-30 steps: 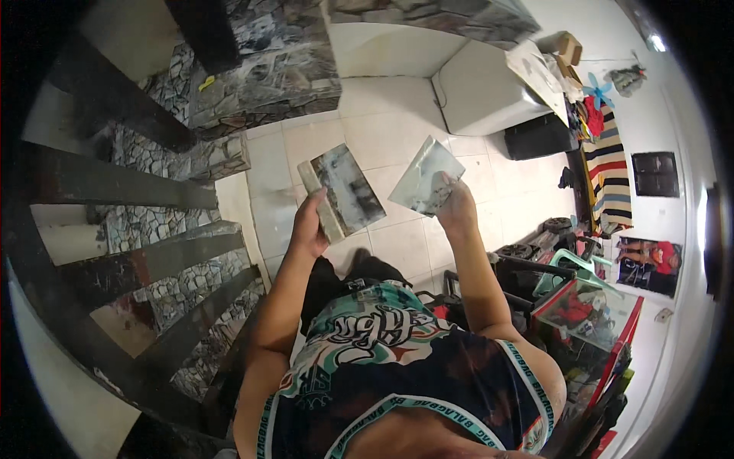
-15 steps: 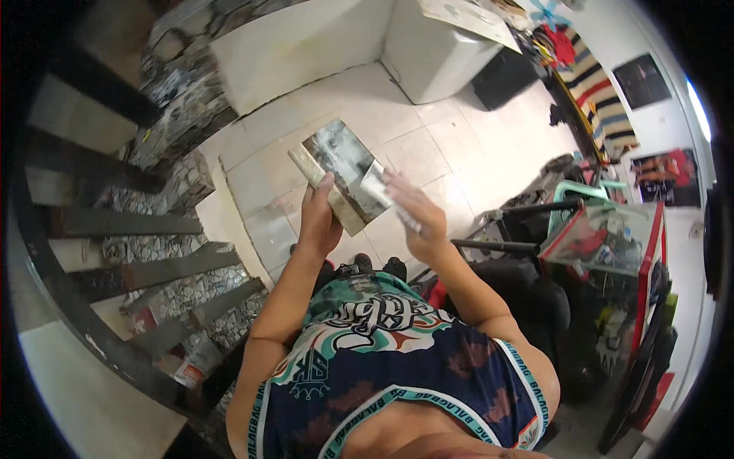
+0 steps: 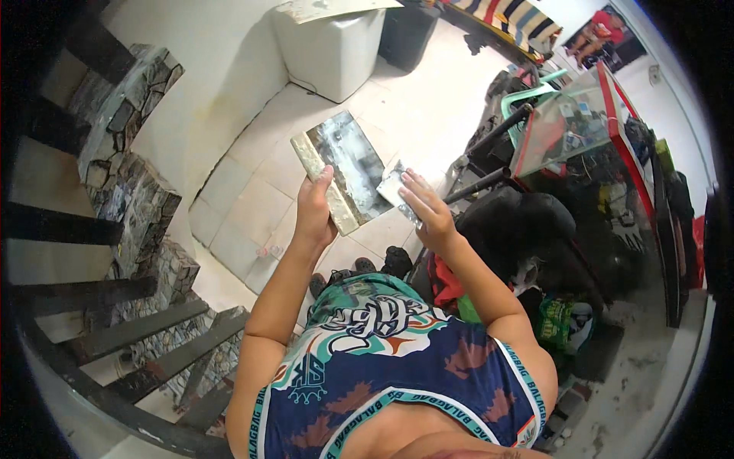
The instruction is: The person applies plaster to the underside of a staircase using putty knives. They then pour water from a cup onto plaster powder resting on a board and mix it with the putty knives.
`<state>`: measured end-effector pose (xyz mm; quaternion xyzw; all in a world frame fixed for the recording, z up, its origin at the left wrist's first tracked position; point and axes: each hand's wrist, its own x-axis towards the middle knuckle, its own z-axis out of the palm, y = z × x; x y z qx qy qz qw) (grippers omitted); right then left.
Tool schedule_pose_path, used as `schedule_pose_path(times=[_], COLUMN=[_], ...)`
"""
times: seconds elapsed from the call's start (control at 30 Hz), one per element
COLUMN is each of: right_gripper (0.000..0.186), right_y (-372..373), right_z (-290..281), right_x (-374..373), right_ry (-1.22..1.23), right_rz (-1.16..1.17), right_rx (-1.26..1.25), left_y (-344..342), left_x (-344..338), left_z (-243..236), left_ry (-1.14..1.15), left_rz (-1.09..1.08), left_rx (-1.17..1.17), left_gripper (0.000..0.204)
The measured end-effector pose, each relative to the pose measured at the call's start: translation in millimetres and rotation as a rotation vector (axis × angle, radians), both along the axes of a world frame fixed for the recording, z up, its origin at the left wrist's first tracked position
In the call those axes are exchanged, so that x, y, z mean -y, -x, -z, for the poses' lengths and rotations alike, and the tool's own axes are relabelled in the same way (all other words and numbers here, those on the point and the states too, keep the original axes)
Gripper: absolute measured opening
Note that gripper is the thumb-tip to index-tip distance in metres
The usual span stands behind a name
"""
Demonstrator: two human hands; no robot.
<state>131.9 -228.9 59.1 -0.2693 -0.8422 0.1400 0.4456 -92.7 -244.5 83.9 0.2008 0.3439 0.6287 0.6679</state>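
Observation:
In the head view my left hand (image 3: 317, 203) grips a rectangular plate (image 3: 345, 157) by its long beige strip, with the grey, smeared metal face upward and tilted. Close by the plate's right edge, my right hand (image 3: 432, 218) has closed fingers over a smaller flat metal blade (image 3: 391, 182), smeared white. The blade appears to meet or overlap the plate's edge; whether they touch is hard to tell. The blade's handle is hidden under my hand.
Dark slatted stairs (image 3: 65, 229) with stone-faced steps (image 3: 115, 126) line the left. A white box-like unit (image 3: 321, 53) stands against the wall beyond the tiled floor (image 3: 245, 191). A red-framed glass case (image 3: 569, 130), black bags (image 3: 508, 229) and a green chair (image 3: 527, 96) crowd the right.
The smaller blade in my right hand has come leftward to the plate's right edge from being held apart. My view has swung, so more of the cluttered right side shows.

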Motion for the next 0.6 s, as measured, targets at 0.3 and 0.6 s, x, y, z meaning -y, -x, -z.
schedule_pose_path(times=[0.3, 0.6], right_gripper=[0.031, 0.024], right_y=[-20, 52], right_z=[29, 6], right_x=[-2, 5], right_ry=[0.249, 1.054], right_rz=[0.364, 0.134], right_rx=[0.066, -1.313], left_y=[18, 43], left_x=[7, 10], left_z=[-8, 14], left_ry=[-0.02, -0.488], left_rz=[-0.054, -0.235], left_rx=[0.015, -0.792], left_gripper=[0.035, 0.027])
